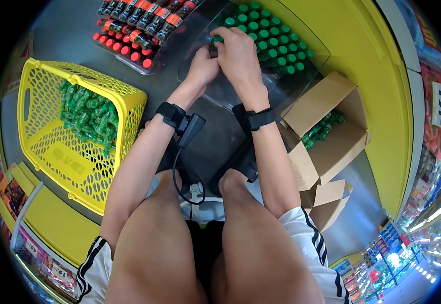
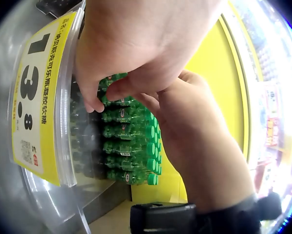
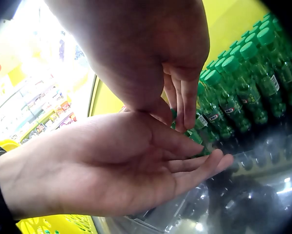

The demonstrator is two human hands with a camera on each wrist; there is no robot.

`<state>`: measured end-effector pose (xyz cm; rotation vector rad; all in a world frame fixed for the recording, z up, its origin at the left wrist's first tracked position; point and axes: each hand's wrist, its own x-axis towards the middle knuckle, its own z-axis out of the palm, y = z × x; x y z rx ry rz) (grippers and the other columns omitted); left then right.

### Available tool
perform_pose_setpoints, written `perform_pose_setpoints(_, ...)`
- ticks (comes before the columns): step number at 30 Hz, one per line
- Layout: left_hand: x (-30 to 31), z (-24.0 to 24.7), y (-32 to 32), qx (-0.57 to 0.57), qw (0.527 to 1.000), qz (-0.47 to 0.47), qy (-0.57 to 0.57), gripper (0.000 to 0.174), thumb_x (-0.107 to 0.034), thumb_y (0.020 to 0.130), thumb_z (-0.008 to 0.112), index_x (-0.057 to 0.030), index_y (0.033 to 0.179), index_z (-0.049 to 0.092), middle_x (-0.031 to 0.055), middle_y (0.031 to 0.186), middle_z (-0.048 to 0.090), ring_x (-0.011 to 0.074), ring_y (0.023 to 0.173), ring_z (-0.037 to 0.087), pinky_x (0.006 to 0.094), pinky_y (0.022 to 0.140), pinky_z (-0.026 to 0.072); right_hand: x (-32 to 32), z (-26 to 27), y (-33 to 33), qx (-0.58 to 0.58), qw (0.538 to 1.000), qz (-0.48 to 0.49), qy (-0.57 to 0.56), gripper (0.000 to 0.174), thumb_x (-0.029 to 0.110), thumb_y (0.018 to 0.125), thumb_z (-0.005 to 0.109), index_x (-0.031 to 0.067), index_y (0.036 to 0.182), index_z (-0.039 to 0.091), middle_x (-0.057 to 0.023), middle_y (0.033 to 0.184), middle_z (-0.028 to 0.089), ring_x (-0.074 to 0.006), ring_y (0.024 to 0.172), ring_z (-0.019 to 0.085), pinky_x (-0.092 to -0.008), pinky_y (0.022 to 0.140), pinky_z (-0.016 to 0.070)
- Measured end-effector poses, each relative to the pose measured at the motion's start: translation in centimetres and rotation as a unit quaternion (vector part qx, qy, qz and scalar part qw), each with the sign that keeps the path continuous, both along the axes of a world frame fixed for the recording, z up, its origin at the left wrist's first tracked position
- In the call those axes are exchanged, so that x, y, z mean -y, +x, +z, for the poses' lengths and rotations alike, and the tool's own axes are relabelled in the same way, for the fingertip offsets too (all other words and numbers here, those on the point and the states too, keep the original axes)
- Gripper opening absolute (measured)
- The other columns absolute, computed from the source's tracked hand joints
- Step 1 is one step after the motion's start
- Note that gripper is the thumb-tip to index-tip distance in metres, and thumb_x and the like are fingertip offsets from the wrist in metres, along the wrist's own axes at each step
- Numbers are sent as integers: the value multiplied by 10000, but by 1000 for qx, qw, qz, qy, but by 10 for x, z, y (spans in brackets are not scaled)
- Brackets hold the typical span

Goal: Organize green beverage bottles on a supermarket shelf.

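Note:
My right hand (image 1: pixel 238 55) reaches into the clear bin beside rows of small green-capped bottles (image 1: pixel 276 43). Its thumb and fingers pinch a small green bottle (image 3: pixel 198 136), whose cap end is partly hidden by them. Close below, my left hand (image 3: pixel 121 165) lies palm up, its fingers extended along the lower part of that bottle. From the left wrist view, the two hands overlap in front of the stacked bottles (image 2: pixel 124 131), which lie on their sides in layers, caps facing out.
Left stands a yellow basket (image 1: pixel 134 109) with many loose green bottles. Right is an open cardboard box (image 1: pixel 319 104) with more. Red-capped dark bottles (image 1: pixel 124 49) are stacked at the upper left. A price sign (image 2: pixel 36 97) fronts the clear bin (image 1: pixel 220 99).

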<state>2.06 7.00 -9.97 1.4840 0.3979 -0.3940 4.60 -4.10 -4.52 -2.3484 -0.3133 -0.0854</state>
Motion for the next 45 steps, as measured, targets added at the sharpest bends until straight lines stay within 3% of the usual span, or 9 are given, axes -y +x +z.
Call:
perform_pose_setpoints(8, 2, 11, -1, -59, 995, 20, -75, 429, -93, 1062, 610, 95, 1428, 491, 112, 1303, 675, 130, 1159, 658, 290, 947, 538, 0, -5, 4, 8, 999, -9, 29, 231, 22, 913, 700, 55, 1132, 763, -209, 1080, 718, -439, 984, 725, -500, 833, 602)
perform_pose_setpoints(13, -1, 7, -1, -28, 995, 14, -96, 463, -112, 1073, 615, 96, 1457, 461, 132, 1342, 661, 149, 1202, 654, 297, 975, 539, 2, -7, -2, 30, 998, -7, 48, 255, 4, 896, 715, 53, 1141, 761, -207, 1105, 706, -437, 1000, 721, -500, 842, 600)
perform_pose_setpoints(15, -1, 9, 3, -21, 995, 7, -99, 469, -121, 1077, 617, 95, 1461, 455, 138, 1357, 654, 155, 1217, 651, 301, 987, 538, -2, -6, 1, 23, 997, -47, 53, 241, 12, 868, 741, 30, 1107, 756, -173, 1053, 724, -340, 872, 743, -421, 801, 599)
perform_pose_setpoints(18, 4, 11, 0, -26, 990, 42, -134, 482, -130, 1082, 619, 90, 1471, 440, 133, 1368, 647, 153, 1235, 643, 310, 1005, 537, -5, -6, 1, 23, 995, -79, 51, 248, 14, 858, 759, 20, 1105, 743, -160, 980, 718, -308, 841, 745, -411, 767, 598)
perform_pose_setpoints(24, 6, 16, -2, -39, 986, 57, -150, 484, -119, 1083, 613, 66, 1490, 426, 118, 1377, 638, 143, 1238, 639, 313, 1018, 537, -8, -9, 2, 23, 995, -96, 18, 245, 44, 866, 777, 21, 1105, 723, -142, 854, 735, -328, 810, 744, -425, 735, 585)
perform_pose_setpoints(40, 8, 12, 2, -36, 968, 63, -239, 407, -63, 1112, 509, 37, 1498, 426, 118, 1392, 619, 167, 1248, 631, 341, 1059, 532, -6, -9, 10, 13, 996, -90, 9, 296, 99, 868, 793, 21, 1148, 738, -156, 861, 762, -336, 793, 755, -429, 737, 591)
perform_pose_setpoints(42, 7, 12, 2, -35, 968, 66, -239, 408, -65, 1113, 508, 35, 1499, 426, 117, 1395, 618, 168, 1252, 628, 343, 1067, 527, -5, -4, 9, -35, 996, -87, 6, 272, 103, 876, 793, 34, 1122, 700, -188, 1018, 749, -421, 944, 739, -503, 798, 597)
perform_pose_setpoints(43, 7, 14, 2, -37, 969, 60, -236, 415, -46, 1105, 502, 33, 1505, 423, 115, 1400, 616, 166, 1261, 622, 345, 1081, 515, -5, -6, 9, -35, 996, -86, 7, 272, 103, 876, 793, 34, 1122, 700, -188, 1018, 749, -421, 944, 739, -503, 798, 597)
perform_pose_setpoints(45, 6, 17, 2, -40, 970, 55, -233, 424, -27, 1098, 495, 30, 1511, 420, 113, 1404, 614, 164, 1269, 616, 347, 1095, 503, -4, -9, 10, 19, 996, -87, -16, 286, 105, 870, 796, 45, 1145, 743, -142, 875, 758, -343, 816, 749, -431, 738, 586)
